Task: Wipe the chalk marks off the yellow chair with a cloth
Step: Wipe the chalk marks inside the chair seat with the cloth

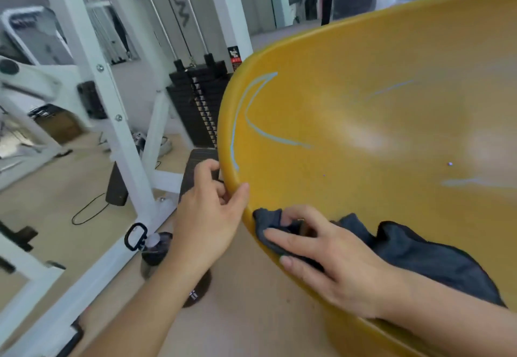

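Note:
The yellow chair (377, 121) fills the right half of the head view, its curved shell facing me. Pale blue chalk marks (251, 121) curve along its left rim and inner surface; fainter strokes lie farther right (391, 89) and lower right (464, 182). My left hand (212, 214) grips the chair's left edge, thumb on the inside of the rim. My right hand (324, 256) presses a dark grey cloth (414, 253) against the lower rim of the shell, fingers spread over its bunched end. The rest of the cloth trails to the right under my wrist.
A white gym machine frame (112, 104) with a black weight stack (201, 104) stands to the left, close to the chair. A dark water bottle (152, 250) with a loop handle sits on the wooden floor below my left forearm. A black cable lies on the floor at left.

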`<control>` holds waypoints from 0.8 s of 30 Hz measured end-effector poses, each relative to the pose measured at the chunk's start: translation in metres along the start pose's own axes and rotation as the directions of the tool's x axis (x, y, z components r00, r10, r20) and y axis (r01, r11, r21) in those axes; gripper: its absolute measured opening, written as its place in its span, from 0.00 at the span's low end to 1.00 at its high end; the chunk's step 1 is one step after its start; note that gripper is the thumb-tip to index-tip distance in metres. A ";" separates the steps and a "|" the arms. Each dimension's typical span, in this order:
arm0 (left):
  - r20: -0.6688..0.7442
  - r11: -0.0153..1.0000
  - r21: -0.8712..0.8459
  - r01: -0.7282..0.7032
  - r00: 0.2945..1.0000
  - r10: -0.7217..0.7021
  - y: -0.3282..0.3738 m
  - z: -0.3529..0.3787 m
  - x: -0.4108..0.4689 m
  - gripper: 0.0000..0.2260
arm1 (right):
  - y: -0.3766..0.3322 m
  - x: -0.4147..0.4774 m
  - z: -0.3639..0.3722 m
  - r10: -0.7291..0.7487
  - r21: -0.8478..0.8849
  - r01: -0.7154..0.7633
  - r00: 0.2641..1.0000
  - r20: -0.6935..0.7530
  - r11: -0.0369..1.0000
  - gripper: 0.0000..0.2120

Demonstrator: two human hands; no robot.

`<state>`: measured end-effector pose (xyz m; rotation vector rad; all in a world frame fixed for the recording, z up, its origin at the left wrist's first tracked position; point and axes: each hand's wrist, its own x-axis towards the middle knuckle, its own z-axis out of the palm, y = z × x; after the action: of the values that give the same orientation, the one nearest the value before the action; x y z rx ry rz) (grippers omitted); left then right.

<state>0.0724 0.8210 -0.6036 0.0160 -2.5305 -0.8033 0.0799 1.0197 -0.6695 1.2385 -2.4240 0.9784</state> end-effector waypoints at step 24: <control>-0.061 0.966 -0.147 -0.212 0.977 0.205 -0.038 -0.008 0.089 0.12 | 0.003 0.116 0.037 0.305 0.231 -0.235 0.886 -0.348 0.944 0.17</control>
<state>-0.0075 0.7722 -0.5792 -0.2757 -2.3725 -0.8966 0.0093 0.9241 -0.6412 0.6761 -2.2666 1.4012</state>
